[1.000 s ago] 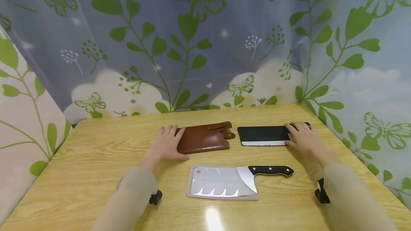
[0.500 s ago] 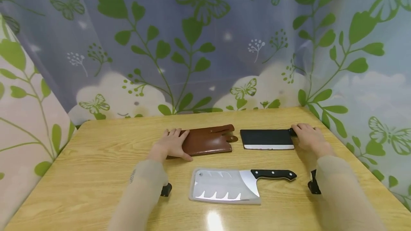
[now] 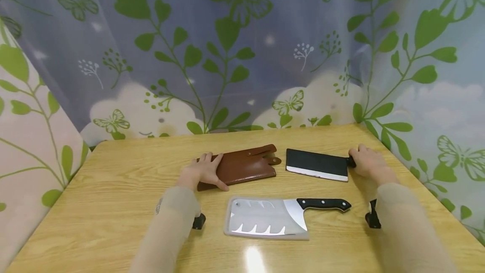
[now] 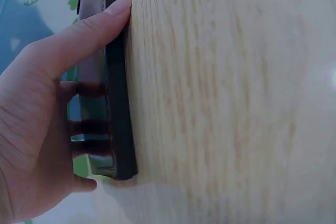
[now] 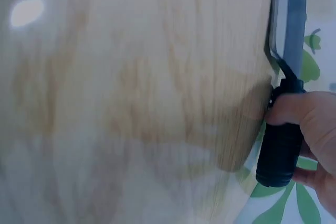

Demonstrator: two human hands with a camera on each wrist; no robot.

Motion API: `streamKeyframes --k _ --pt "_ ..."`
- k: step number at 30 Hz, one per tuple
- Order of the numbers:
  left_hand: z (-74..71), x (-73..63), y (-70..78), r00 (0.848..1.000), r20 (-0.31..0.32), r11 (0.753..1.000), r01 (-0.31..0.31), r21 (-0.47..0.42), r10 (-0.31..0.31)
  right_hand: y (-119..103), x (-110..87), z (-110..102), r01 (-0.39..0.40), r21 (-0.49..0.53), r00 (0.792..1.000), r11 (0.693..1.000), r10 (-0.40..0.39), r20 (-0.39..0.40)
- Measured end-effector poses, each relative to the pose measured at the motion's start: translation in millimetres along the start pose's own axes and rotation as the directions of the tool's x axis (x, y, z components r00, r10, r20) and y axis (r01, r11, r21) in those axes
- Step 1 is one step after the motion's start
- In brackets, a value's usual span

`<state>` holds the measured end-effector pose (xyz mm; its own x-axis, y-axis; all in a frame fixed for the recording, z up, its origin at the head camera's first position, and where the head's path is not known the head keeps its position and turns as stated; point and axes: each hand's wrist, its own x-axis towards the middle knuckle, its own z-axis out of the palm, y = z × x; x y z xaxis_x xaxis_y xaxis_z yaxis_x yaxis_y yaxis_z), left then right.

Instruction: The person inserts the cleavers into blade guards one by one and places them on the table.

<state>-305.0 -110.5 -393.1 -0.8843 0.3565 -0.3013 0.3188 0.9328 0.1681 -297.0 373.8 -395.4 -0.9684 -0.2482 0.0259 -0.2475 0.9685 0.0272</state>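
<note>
A brown leather knife sheath (image 3: pixel 246 167) lies toward the back of the table, its strap end with snap tabs pointing right. My left hand (image 3: pixel 202 171) grips its left end, thumb at the near edge and fingers across the top; in the left wrist view the thumb (image 4: pixel 86 38) bends over the sheath's edge. To the right is a black cleaver (image 3: pixel 317 162) with a bright cutting edge facing me. My right hand (image 3: pixel 369 163) holds its black handle (image 5: pixel 281 150), thumb laid over it. The blade points left toward the sheath's strap end, apart from it.
Nearer me, a second cleaver (image 3: pixel 265 218) lies flat, its blade in a translucent cover and its black riveted handle pointing right. The wooden table (image 3: pixel 113 214) ends at a patterned curtain (image 3: pixel 242 54) at the back and right.
My right hand has shifted onto the black cleaver's handle, and the cleaver has turned, its handle end now nearer me. The sheath's strap end has tilted slightly up and away under my left hand.
</note>
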Motion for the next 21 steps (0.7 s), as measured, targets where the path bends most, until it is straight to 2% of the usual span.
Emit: streamKeyframes --k 4,8,14,21 --pt "1.7 -2.1 -1.3 1.000 -0.015 1.000 -0.007 -0.013 0.006 8.6 -6.3 0.3 0.070 -0.011 0.997 0.997 -0.070 0.021" --pt "4.5 -3.7 -2.9 0.997 -0.064 0.999 -0.030 0.025 0.031 16.2 -16.5 -0.5 0.098 0.058 0.994 0.994 -0.100 0.046" --pt "8.3 -8.7 -11.6 0.989 -0.145 0.998 -0.029 0.055 0.037 18.3 -32.1 -5.2 0.120 0.197 0.992 0.973 -0.123 0.004" --pt "8.1 -23.0 -28.6 0.970 -0.233 0.997 -0.068 0.040 0.075 17.6 -45.2 -11.9 0.187 0.185 0.982 0.965 -0.178 -0.063"
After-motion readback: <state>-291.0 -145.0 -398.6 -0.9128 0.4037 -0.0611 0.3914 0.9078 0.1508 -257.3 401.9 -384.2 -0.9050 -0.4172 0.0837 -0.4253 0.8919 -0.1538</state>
